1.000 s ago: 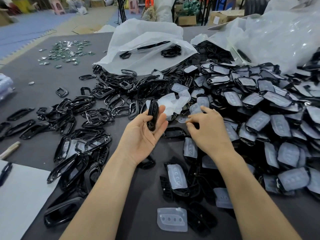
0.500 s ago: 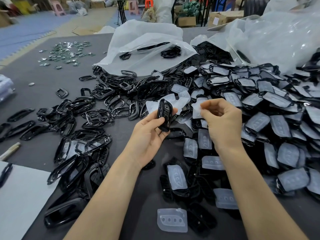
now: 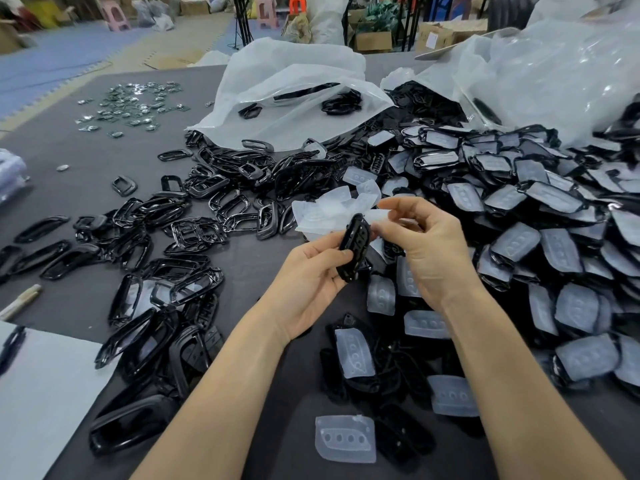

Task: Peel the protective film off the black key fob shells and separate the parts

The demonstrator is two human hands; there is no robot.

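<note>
Watching the head view, I see the right hand (image 3: 429,258) has swung in from the covered pile (image 3: 519,202) on the right. It now sits just beside the black shell (image 3: 354,247), which the left hand (image 3: 311,278) has turned edge-on and lifted slightly above the worktop (image 3: 104,174), near the middle. The left hand's thumb and curled fingers clamp the shell's lower half. The right hand's fingers are curled, thumb and forefinger apparently pinching a pale film (image 3: 379,215) at the shell's upper edge, though it blurs into the loose films (image 3: 325,211) heaped behind. I judge the peel is under way on this piece. Stripped frames (image 3: 166,278) lie to the left, and many covered shells remain.
</note>
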